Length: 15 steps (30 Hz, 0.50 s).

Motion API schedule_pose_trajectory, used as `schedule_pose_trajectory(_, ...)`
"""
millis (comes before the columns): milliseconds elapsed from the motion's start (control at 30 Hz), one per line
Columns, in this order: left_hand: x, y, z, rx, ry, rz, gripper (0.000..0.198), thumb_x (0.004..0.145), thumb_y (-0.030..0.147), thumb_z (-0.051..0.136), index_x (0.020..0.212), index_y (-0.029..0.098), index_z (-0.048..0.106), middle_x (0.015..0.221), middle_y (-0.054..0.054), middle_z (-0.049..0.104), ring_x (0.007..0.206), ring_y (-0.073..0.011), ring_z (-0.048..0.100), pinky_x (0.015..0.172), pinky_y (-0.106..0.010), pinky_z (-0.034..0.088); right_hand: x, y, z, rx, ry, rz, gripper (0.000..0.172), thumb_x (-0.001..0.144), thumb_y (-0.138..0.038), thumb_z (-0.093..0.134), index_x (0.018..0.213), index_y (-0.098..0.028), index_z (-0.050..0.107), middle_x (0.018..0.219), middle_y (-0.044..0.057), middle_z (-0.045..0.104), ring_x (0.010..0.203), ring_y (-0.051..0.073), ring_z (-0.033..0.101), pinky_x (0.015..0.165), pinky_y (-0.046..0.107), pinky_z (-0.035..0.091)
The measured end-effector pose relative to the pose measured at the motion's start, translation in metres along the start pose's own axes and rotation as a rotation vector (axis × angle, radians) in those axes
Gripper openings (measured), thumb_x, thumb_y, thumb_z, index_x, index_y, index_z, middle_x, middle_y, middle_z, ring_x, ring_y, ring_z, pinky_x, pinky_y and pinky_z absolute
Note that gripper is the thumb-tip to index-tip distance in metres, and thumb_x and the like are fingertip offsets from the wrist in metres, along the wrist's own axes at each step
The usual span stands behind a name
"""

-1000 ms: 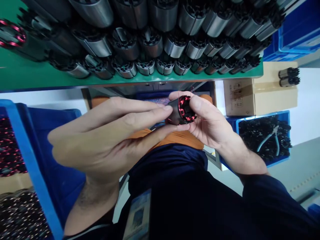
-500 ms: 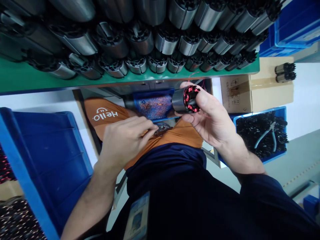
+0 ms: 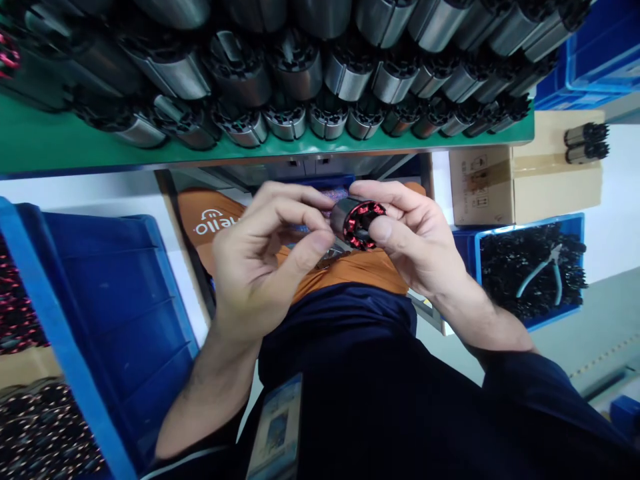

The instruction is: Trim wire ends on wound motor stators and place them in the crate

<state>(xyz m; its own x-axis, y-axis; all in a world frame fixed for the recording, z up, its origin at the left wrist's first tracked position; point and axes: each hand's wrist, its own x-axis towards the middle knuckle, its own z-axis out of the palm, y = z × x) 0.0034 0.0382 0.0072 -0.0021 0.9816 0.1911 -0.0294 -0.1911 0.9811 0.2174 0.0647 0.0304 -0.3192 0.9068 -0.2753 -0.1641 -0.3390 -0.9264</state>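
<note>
A dark metal cylinder with red windings (image 3: 345, 217) is held over my lap, its wound end turned toward me and to the right. My right hand (image 3: 417, 243) grips it, with the thumb at the open end and the fingers behind. At the cylinder's left side, my left hand (image 3: 273, 257) has its fingers curved and its thumb tip close to the index finger. Whether a thin wire lies between those fingertips is too small to tell.
Rows of metal cylinders (image 3: 349, 77) stand on a green bench (image 3: 200, 159). At left is a blue crate (image 3: 115, 300). On the right are a cardboard box (image 3: 555, 190) and a blue bin (image 3: 583, 267) of black parts holding pliers (image 3: 540, 270).
My left hand has risen and moved right to the cylinder. The cylinder has shifted slightly left and down in my right hand, and its wound end has turned more toward me.
</note>
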Motion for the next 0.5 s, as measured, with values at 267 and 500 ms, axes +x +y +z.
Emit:
schedule_pose_trajectory(267, -0.002, -0.006, -0.006, -0.112, -0.004, -0.081, 0.012, 0.101, 0.035, 0.093, 0.113, 0.038, 0.092, 0.112, 0.002, 0.086, 0.106, -0.0201, 0.082, 0.082, -0.031, 0.070, -0.009, -0.009, -0.008, -0.091, -0.037, -0.061, 0.055, 0.081, -0.047, 0.107, 0.127, -0.026, 0.086, 0.105, 0.002, 0.087, 0.094, 0.020, 0.086, 0.088, 0.032, 0.073)
schedule_pose_trajectory(500, -0.005, 0.002, 0.003, -0.133, -0.049, -0.110, 0.004, 0.106, 0.030, 0.085, 0.102, 0.031, 0.087, 0.114, -0.001, 0.083, 0.104, -0.0195, 0.078, 0.081, -0.032, 0.066, -0.009, -0.007, -0.007, -0.139, -0.086, -0.046, 0.062, 0.079, -0.046, 0.108, 0.131, -0.024, 0.083, 0.106, 0.003, 0.086, 0.096, 0.021, 0.085, 0.087, 0.031, 0.072)
